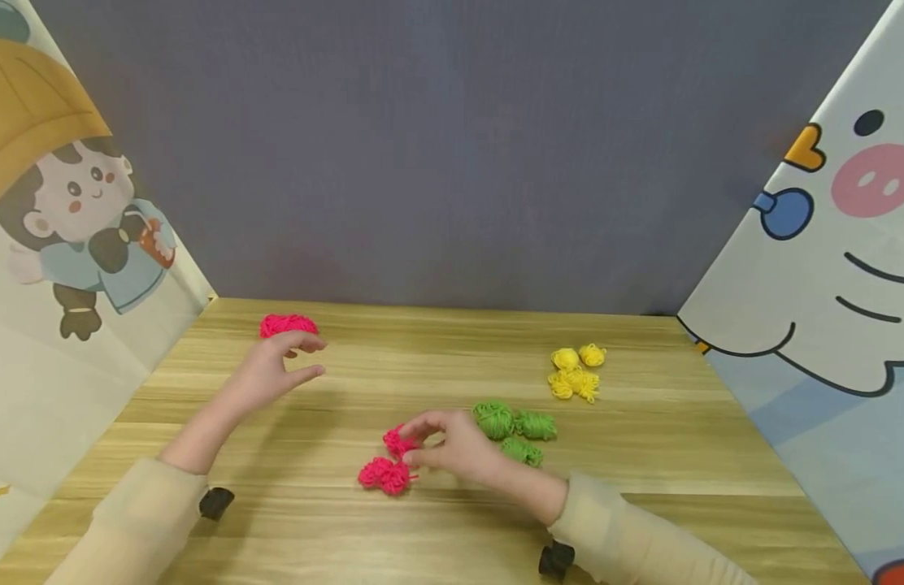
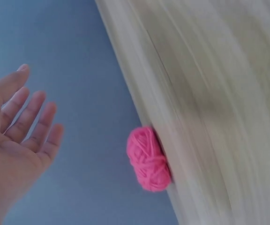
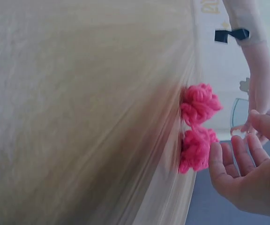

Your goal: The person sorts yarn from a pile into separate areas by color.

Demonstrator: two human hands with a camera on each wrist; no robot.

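My left hand (image 1: 300,358) hovers open over the back left of the wooden table (image 1: 393,528), fingers spread, just in front of a pink yarn ball (image 1: 288,325). In the left wrist view that hand (image 2: 25,119) is empty, with the ball (image 2: 148,159) a short way off. My right hand (image 1: 426,441) reaches to a second pink yarn ball (image 1: 397,443) at the table's middle, fingertips touching it, thumb and fingers apart around it. A third pink ball (image 1: 384,476) lies just in front. In the right wrist view, the fingertips (image 3: 217,157) touch the nearer pink ball (image 3: 196,149).
Three green yarn balls (image 1: 514,429) lie right behind my right hand. Several yellow yarn balls (image 1: 576,374) sit farther back right. Cartoon-printed panels (image 1: 64,244) wall both sides, and a grey backdrop (image 1: 452,146) closes the far edge.
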